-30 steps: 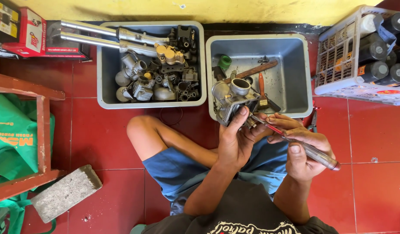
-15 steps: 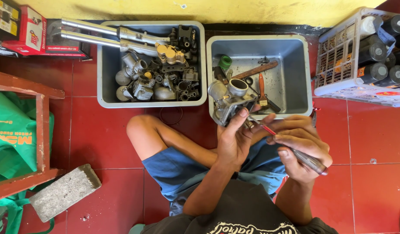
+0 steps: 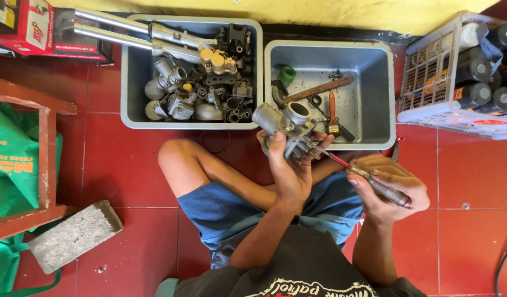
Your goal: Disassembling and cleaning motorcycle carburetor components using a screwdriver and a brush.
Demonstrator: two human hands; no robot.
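While the left hand (image 3: 289, 168) grips a metal carburetor (image 3: 286, 126) just above the near rim of the right grey tub (image 3: 385, 99), the right hand (image 3: 388, 190) clasps a screwdriver (image 3: 363, 176), its tip at the carburetor's underside. Bare red floor (image 3: 473, 181) lies rightward; a parts-filled tub (image 3: 135, 93), white basket (image 3: 429, 71) and concrete block (image 3: 75, 234) hem the rest.

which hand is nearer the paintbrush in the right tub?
Left. The left hand, holding the carburetor, sits just below-left of the paintbrush at the tub edge. The right hand, gripping a screwdriver, is farther below.
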